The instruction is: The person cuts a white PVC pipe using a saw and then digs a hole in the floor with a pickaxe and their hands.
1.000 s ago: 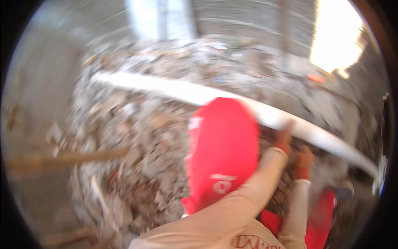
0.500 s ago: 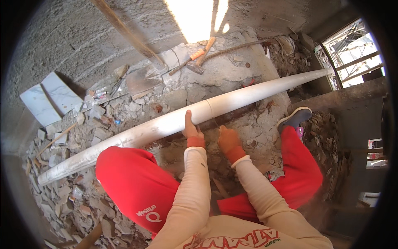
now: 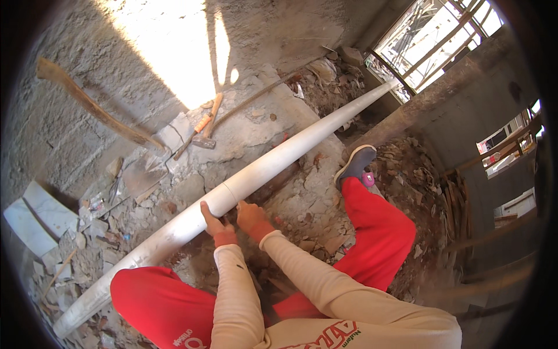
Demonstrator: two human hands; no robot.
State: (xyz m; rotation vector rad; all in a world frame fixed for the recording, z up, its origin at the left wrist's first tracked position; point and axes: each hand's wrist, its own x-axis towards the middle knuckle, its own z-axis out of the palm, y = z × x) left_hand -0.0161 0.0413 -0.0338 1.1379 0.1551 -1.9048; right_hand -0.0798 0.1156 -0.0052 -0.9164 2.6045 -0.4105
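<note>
A long white pipe (image 3: 300,136) crosses diagonally in front of me, from lower left to upper right, with a thin line around its middle. My left hand (image 3: 217,224) grips the pipe from below, just left of that line, thumb up along its side. My right hand (image 3: 251,220) is closed just beneath the line, against or very near the pipe. What it holds is too small to make out. My red-clad legs (image 3: 378,232) are bent either side of my arms.
A hammer (image 3: 203,141), an orange-handled tool (image 3: 203,123) and a shovel (image 3: 145,171) lie on broken concrete (image 3: 279,104) beyond the pipe. Tile pieces (image 3: 39,217) lie at the left. A rusty beam (image 3: 418,107) runs toward a bright opening (image 3: 442,41). Rubble surrounds me.
Since the earlier frames the view has steadied and turned, so the pipe slopes up to the right. Both my hands remain by the pipe's middle line, the right one now closer to it.
</note>
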